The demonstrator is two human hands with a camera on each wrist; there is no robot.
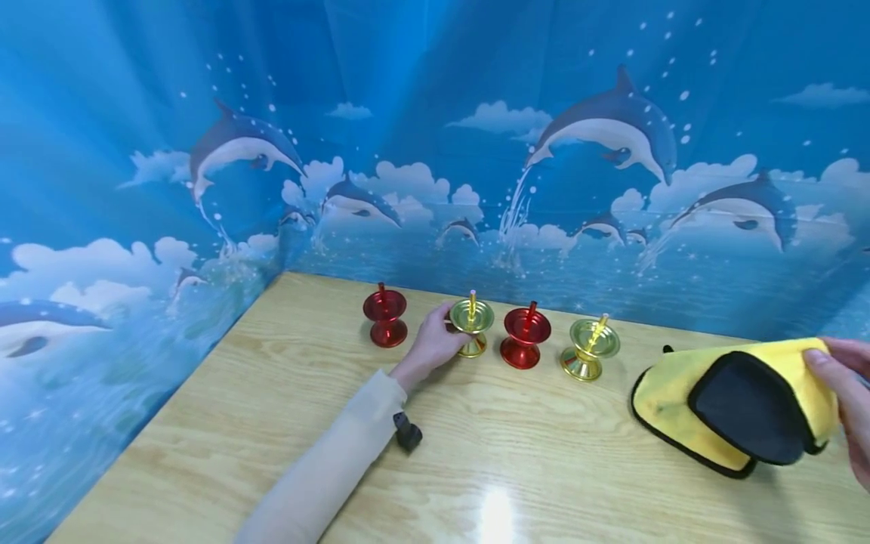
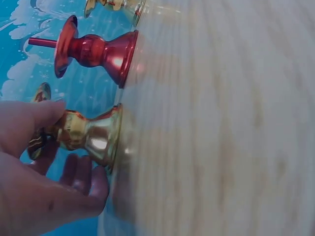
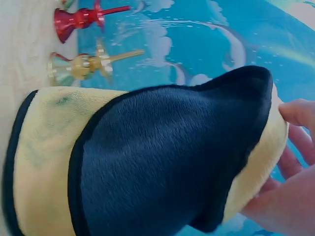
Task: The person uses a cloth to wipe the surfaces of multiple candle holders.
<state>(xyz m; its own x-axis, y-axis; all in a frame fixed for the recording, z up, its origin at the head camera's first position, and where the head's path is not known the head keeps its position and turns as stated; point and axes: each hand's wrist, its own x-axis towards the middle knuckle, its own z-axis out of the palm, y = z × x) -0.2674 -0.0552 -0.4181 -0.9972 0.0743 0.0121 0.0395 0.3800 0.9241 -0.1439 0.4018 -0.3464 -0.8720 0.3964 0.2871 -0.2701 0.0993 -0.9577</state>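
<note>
My left hand grips a shiny gold candle holder just below its dish, thumb and fingers around the narrow neck. The holder stands upright, its base on the wooden table, with a thin spike rising from the dish. On its left is a red candle holder; on its right are another red one and a second gold one. At the far right my right hand holds a yellow cloth with black edging and a dark side by its upper end. The cloth hangs folded, its lower edge close to the tabletop.
The light wood table reaches back to a blue backdrop printed with dolphins and clouds, which also runs down the left side. A small black device is strapped at the left wrist.
</note>
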